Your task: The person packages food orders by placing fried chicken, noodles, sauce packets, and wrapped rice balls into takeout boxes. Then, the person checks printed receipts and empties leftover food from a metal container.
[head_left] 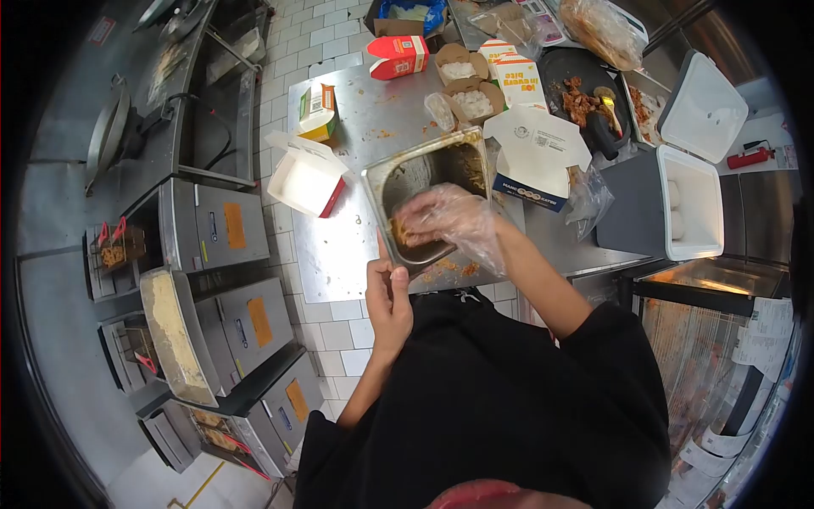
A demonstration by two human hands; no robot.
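Note:
A deep steel food pan (424,149) is tipped over the near part of the metal table. My left hand (390,307) grips its near left corner, thumb at the rim. Inside the pan is my right hand (445,216), in a clear plastic glove, fingers curled against orange-brown food (400,231) and slightly blurred; the food's exact kind is unclear. Sauce smears the pan's inner walls. Beside the pan stand an open white-and-red carton (312,174) on the left and an open white-and-navy box (536,153) on the right.
On the metal table (339,271) are a small carton (317,112), a red carton (398,57) and boxes of rice (471,103). A black tray (555,72) holds sauced food and a brush (607,102). A grey cooler (632,204) stands right, fryers (229,225) left.

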